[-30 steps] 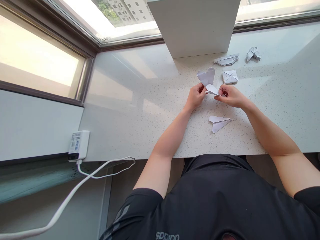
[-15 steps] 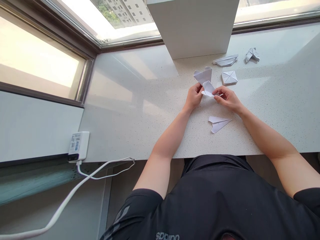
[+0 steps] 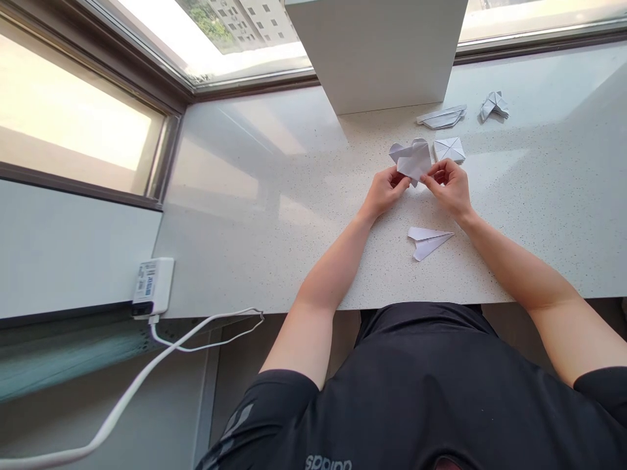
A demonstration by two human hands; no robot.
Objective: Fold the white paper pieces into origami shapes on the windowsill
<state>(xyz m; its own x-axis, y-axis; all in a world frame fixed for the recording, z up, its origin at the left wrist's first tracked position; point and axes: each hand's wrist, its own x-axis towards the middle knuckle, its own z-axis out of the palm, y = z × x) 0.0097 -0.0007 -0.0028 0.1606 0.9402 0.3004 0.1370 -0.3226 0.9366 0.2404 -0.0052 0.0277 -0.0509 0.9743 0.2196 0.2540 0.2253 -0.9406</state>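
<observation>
A folded white paper piece (image 3: 412, 158) with rounded lobes is held up just above the speckled white counter (image 3: 274, 215). My left hand (image 3: 385, 190) pinches its lower left edge. My right hand (image 3: 448, 183) pinches its lower right edge, fingers curled. Both hands sit close together at the middle of the counter. A finished paper plane (image 3: 427, 241) lies on the counter nearer to me, below my right wrist.
A square folded paper (image 3: 449, 149), a flat folded paper (image 3: 441, 117) and a crumpled folded figure (image 3: 494, 105) lie behind my hands. A white pillar (image 3: 377, 52) stands at the back. A white adapter (image 3: 151, 286) with a cable (image 3: 196, 333) hangs at the left edge.
The lower flap of the paper has been folded up against the upper part, and both hands have moved slightly up and closer together.
</observation>
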